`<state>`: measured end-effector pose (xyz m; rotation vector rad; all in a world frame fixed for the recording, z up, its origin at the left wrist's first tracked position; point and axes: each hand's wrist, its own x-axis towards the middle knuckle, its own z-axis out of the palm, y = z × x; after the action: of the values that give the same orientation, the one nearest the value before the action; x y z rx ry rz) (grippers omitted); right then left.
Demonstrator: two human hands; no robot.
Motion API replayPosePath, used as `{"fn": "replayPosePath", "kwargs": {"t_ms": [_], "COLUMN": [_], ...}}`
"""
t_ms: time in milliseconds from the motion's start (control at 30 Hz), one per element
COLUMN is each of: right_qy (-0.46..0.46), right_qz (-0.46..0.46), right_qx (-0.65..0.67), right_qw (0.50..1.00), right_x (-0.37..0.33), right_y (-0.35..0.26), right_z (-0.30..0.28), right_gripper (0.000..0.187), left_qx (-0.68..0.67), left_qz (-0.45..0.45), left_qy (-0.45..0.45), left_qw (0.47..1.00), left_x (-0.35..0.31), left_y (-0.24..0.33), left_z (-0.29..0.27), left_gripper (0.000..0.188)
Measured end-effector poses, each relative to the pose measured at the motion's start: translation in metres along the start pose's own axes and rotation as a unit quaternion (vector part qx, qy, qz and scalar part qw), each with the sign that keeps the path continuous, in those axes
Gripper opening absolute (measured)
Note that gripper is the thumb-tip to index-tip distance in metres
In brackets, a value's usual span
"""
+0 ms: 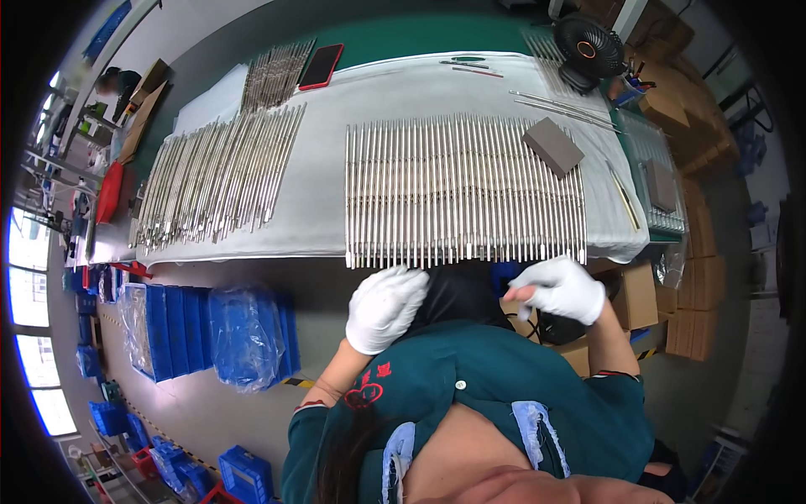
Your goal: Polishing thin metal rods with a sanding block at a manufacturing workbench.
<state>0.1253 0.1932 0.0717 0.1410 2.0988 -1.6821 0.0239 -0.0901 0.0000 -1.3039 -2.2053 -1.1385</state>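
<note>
A row of slim silvery metal rods (462, 181) lies side by side on the white cloth (319, 181), near ends reaching the table's front edge. Both my hands wear white gloves. My left hand (386, 309) is at the near ends of the leftmost rods, fingers stretched out and nothing visible in them. Beyond the row's right near corner is my right hand (558, 291), its fingers curled together and a bare fingertip poking from the glove. Whatever it may hold is too small to make out. A grey-brown rectangular block (553, 147) rests on the rods' right side.
More rods (222, 172) lie at the left, with another bunch (277, 76) behind them. Near these is a red-edged phone (321, 66). A black fan (588, 49) and a pen cup (625, 88) stand back right. Blue crates (176, 328) sit on the floor at left.
</note>
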Motion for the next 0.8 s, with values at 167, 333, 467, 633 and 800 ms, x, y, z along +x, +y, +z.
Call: {"fn": "replayPosePath", "kwargs": {"t_ms": [167, 333, 467, 633, 800], "right_qy": [-0.005, 0.082, 0.005, -0.09, -0.01], "right_qz": [0.118, 0.078, 0.124, 0.009, 0.092], "right_qx": [-0.319, -0.439, -0.353, -0.415, -0.393], "right_qw": [0.94, 0.892, 0.927, 0.905, 0.915], "right_x": [0.055, 0.075, 0.078, 0.045, 0.024], "right_y": [0.05, 0.07, 0.054, 0.08, 0.08], "right_z": [0.047, 0.074, 0.075, 0.085, 0.087], "right_gripper": [0.052, 0.061, 0.05, 0.031, 0.042], "left_qx": [-0.104, 0.003, 0.079, 0.181, 0.143], "left_qz": [-0.266, -0.481, -0.448, -0.424, -0.41], "left_qy": [0.05, -0.038, -0.172, -0.207, -0.318], "left_qw": [0.957, 0.876, 0.874, 0.863, 0.843], "left_x": [-0.062, -0.113, -0.082, -0.075, -0.077], "left_y": [-0.011, -0.053, -0.037, -0.052, -0.071], "left_z": [-0.009, 0.006, 0.026, 0.053, 0.042], "left_gripper": [0.008, 0.032, 0.052, 0.064, 0.055]}}
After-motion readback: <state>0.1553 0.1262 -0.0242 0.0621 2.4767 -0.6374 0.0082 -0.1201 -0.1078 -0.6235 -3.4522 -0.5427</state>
